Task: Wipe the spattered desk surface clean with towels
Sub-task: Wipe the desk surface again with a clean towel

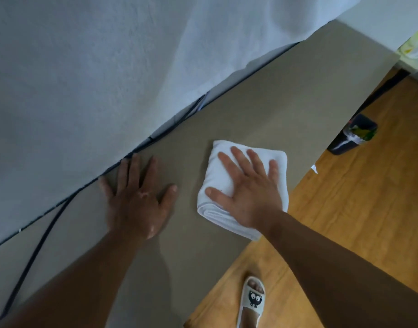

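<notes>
Wiping step in hand. Right hand (248,192) flat, fingers spread, pressing folded white towel (217,183) near desk (286,95) front edge. Left hand (137,197) flat, open, bracing beside wall. Next: sweep towel across remaining surface, keep pressure.

Desk (286,95) lay bare beyond the towel (221,176); a cable (37,245) and wall (84,79) bounded its left edge.

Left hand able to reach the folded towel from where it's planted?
Probably yes. The left hand lies flat on the desk beside the white towel, with only bare surface between; the right hand already presses on it.
</notes>
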`<state>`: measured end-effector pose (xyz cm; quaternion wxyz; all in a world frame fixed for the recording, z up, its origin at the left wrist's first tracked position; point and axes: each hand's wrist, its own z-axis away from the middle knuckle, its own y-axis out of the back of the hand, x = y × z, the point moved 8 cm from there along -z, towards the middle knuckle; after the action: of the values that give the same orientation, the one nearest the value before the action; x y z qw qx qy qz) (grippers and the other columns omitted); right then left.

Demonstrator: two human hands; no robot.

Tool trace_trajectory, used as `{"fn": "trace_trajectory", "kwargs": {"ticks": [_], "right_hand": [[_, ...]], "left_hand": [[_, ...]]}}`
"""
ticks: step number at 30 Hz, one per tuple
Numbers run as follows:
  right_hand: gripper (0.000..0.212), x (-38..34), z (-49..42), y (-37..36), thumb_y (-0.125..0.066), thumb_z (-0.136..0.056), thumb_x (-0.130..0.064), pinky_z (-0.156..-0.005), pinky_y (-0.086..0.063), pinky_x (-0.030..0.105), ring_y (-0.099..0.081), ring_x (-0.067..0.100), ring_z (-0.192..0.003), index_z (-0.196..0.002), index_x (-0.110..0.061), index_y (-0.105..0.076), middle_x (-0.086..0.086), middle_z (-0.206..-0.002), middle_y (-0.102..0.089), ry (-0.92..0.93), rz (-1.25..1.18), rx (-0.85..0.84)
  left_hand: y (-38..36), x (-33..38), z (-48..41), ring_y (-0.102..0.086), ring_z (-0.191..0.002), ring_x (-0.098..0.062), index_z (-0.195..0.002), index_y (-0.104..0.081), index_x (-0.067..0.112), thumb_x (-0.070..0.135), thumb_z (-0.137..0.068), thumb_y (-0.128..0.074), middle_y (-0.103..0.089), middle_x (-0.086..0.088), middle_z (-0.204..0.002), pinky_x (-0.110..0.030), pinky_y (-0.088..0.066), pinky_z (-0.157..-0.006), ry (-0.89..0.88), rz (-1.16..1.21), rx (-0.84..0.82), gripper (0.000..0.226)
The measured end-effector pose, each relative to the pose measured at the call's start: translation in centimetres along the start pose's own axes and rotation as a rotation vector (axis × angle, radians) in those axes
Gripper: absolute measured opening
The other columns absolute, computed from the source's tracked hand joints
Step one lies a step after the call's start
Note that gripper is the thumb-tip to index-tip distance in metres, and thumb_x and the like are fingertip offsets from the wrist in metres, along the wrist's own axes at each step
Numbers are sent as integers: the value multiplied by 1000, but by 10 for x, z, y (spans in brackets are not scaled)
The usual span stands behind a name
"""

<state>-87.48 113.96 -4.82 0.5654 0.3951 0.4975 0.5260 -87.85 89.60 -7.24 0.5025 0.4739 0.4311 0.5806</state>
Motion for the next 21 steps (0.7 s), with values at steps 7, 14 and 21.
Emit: {"fn": "trace_trajectory", "kwargs": {"ticks": [7, 14, 21], "right_hand": [[92, 54, -100, 26, -17, -80, -94, -119, -7, 68, -9, 25, -157, -158, -46, -12, -10, -171, -10, -58, -22, 77], [86, 41, -111, 34, -27, -81, -87, -116, -13, 71, -17, 32, -152, -154, -42, -20, -4, -164, -22, -112, -14, 112], [85, -60, -42, 6, -27, -76, -69, -119, -5, 71, -12, 33, -156, -156, -38, -30, -7, -169, -22, 375, 43, 4]], "left_hand": [[2, 0, -1, 9, -160, -21, -162, 6, 37, 77, -84, 9, 10, 2, -173, -62, 3, -125, 99, -16, -3, 88], [6, 3, 2, -1, -160, -21, -164, -5, 35, 77, -89, 1, -2, 1, -174, -61, -1, -126, 80, 1, 73, 85], [9, 2, 3, -19, -158, -25, -161, -27, 29, 65, -98, -14, -23, -3, -170, -63, -11, -125, 73, 14, 149, 73]]}}
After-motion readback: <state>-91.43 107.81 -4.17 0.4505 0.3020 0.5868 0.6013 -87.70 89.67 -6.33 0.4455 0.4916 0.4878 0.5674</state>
